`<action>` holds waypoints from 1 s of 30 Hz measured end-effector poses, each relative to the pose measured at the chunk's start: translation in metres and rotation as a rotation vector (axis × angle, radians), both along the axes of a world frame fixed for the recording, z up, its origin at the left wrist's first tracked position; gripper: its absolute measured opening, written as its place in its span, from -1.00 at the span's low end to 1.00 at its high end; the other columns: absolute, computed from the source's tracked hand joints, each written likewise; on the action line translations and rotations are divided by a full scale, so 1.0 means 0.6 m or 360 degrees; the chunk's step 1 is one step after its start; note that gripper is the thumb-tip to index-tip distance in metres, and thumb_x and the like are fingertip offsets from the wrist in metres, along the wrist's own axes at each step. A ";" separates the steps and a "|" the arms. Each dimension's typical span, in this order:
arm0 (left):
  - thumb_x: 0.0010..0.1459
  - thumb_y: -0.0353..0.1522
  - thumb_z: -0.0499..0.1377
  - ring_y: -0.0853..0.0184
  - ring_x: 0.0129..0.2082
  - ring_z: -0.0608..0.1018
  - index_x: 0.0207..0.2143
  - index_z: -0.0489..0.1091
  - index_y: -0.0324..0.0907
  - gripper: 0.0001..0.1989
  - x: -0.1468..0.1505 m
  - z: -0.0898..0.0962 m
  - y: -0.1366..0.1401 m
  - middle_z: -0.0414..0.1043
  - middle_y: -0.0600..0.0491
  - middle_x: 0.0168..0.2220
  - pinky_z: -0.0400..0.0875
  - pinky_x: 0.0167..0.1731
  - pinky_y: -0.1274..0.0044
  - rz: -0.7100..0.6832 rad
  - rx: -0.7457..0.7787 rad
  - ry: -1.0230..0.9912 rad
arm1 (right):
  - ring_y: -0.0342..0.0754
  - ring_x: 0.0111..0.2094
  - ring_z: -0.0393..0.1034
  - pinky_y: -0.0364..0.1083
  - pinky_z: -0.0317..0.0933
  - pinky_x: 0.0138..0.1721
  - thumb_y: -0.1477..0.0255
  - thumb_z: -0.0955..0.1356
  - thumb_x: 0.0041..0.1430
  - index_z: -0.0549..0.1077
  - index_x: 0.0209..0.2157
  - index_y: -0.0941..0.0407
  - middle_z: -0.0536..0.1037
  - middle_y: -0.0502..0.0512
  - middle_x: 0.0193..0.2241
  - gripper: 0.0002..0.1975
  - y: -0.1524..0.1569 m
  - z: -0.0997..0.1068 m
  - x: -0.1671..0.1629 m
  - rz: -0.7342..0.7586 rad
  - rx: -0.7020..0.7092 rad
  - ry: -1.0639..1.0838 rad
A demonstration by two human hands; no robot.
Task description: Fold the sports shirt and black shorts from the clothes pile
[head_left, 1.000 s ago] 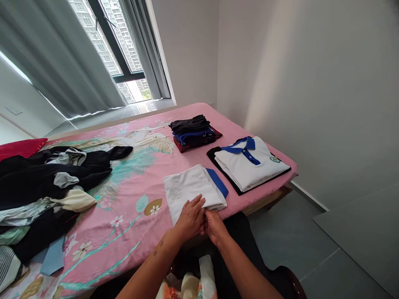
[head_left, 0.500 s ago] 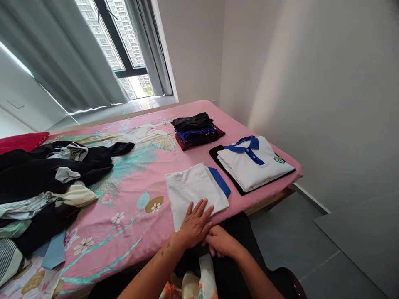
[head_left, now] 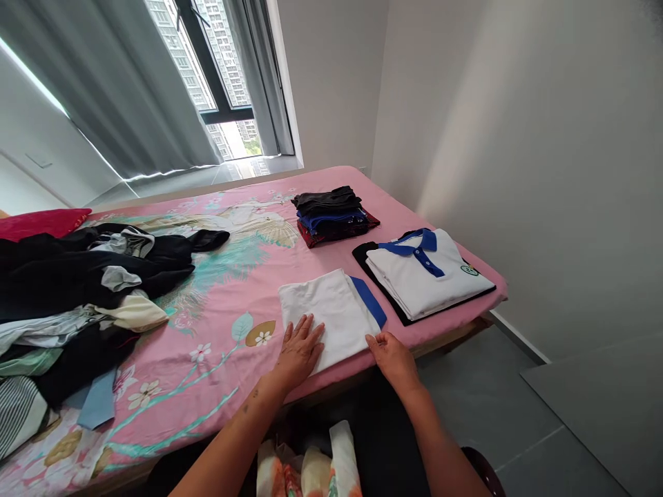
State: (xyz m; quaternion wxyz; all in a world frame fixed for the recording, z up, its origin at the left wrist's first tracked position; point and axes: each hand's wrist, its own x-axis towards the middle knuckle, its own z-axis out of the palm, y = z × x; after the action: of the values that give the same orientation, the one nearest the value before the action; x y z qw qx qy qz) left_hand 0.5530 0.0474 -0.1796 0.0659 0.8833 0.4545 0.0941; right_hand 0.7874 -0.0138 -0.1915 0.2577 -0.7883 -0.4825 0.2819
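A white polo shirt [head_left: 331, 310] with a blue collar [head_left: 369, 301] lies folded face down at the bed's near edge. My left hand [head_left: 299, 351] rests flat on its lower left part, fingers stretched out. At the shirt's near right corner, just below the collar, my right hand [head_left: 394, 359] pinches the cloth between thumb and fingers. To the right sits a stack of folded shirts [head_left: 427, 276], a white polo with blue collar and a green badge on top of black cloth.
Behind the shirt stands a folded pile of dark clothes [head_left: 334, 214]. A loose heap of clothes [head_left: 93, 283] covers the bed's left side, beside a red pillow [head_left: 46, 224]. The pink flowered bedsheet [head_left: 217, 393] ends at the near edge. A wall [head_left: 492, 172] runs along the right.
My left hand has slid left across the shirt. My right hand has moved from beside the left hand, off the shirt, to the shirt's near right corner. The view has shifted slightly.
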 end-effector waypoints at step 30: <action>0.17 -0.32 -0.02 0.17 0.27 0.08 0.14 0.20 -0.12 -0.54 -0.057 -0.017 0.110 0.12 -0.05 0.24 -0.04 0.20 0.15 0.0604 -0.0054 -0.0657 | -0.02 0.27 -0.12 0.11 -0.32 0.25 0.37 0.05 0.28 0.21 0.15 0.15 0.18 0.13 0.21 -0.54 0.182 0.008 -0.088 0.0729 0.0598 -0.0738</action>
State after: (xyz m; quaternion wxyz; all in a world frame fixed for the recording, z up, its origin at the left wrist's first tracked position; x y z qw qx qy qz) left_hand 0.5187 0.1135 -0.1898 0.1531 0.7433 0.5903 0.2750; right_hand 0.7344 0.0953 -0.1865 0.2118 -0.6418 -0.7352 0.0528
